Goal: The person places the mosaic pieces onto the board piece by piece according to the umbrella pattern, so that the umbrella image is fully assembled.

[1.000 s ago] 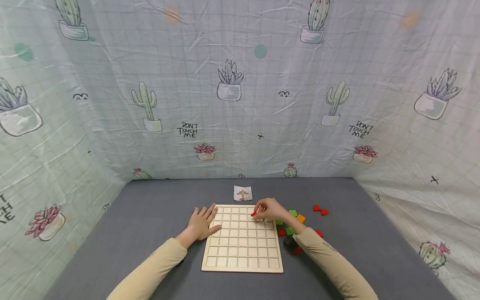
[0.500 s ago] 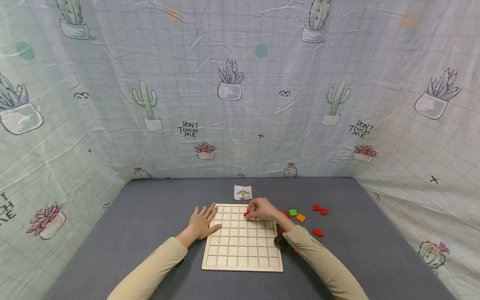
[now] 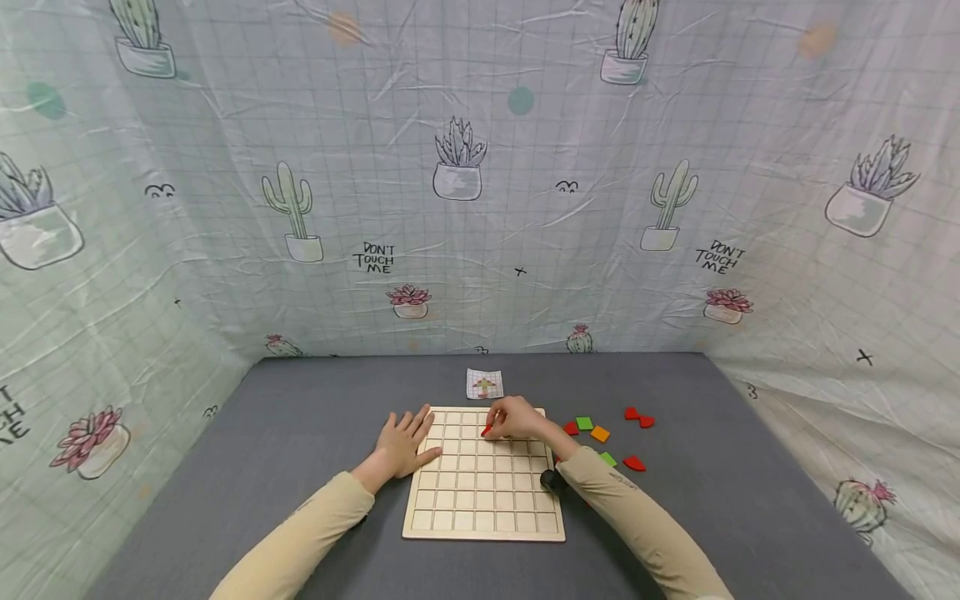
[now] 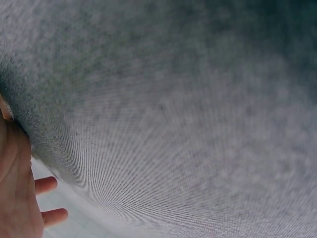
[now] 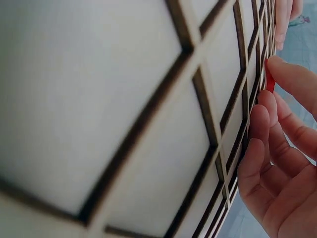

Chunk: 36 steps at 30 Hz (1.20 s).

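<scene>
Head view: a small red tile [image 3: 486, 431] is pinched in the fingertips of the right hand [image 3: 516, 417] at the second row of cells from the far edge of the wooden grid board [image 3: 484, 501], near the middle of that row. The left hand [image 3: 398, 444] is laid with fingers spread over the board's left border. In the right wrist view, only a thin red strip is seen between the fingertips; whether the cell floor is touched cannot be told, and the tile's full outline is hidden.

By its look, the tile should be judged light, stiff and hardly fragile, perhaps painted wood, though it may be slippery on its smooth faces. It is best taken by opposite edges, so that its underside is left free of fingers. The board, thin and flat, could be slid easily if not steadied at its border. Loose pieces, among them a green tile [image 3: 584, 423] and an orange tile [image 3: 600, 434], are scattered on the right.
</scene>
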Tool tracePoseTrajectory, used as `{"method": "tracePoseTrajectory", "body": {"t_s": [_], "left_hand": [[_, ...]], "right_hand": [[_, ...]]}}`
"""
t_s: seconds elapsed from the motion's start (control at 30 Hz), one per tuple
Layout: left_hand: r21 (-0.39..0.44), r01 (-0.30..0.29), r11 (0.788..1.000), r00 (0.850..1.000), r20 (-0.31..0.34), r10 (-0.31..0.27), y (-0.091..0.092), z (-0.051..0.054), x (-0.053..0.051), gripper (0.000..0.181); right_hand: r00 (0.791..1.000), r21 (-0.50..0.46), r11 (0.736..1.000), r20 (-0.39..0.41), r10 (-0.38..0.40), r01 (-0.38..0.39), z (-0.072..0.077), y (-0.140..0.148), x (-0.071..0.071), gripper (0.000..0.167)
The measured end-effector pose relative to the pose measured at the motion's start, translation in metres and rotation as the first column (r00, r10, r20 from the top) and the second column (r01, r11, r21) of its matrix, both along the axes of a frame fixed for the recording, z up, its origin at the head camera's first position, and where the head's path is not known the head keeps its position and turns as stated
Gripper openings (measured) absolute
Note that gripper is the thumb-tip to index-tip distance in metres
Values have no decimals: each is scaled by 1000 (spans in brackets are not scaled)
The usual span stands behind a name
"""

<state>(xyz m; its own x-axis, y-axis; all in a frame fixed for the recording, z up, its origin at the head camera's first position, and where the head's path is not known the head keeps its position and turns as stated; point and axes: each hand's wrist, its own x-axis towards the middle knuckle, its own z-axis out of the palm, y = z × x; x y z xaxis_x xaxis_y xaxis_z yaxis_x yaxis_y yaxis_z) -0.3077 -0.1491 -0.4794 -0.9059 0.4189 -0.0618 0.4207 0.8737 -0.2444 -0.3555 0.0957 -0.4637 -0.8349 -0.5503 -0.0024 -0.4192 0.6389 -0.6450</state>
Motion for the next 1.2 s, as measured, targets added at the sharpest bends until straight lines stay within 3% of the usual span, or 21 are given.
{"method": "tracePoseTrajectory", "body": {"t_s": [0.3,0.83,1.2], "left_hand": [[-2,-3,1000,1000,0,3,0,1,1,69],[-11,-5,1000,1000,10,5,3,6,5,68],[7,-5,1000,1000,6,5,2,4,5,68]], "right_hand": [[1000,12,1000,-16,11,-10,-5,-1,-2,13],[995,-6,999,94,40,-40,-3,5,-6,7],[995,-2,999,82,51,-51,-4,6,-4,7]]}}
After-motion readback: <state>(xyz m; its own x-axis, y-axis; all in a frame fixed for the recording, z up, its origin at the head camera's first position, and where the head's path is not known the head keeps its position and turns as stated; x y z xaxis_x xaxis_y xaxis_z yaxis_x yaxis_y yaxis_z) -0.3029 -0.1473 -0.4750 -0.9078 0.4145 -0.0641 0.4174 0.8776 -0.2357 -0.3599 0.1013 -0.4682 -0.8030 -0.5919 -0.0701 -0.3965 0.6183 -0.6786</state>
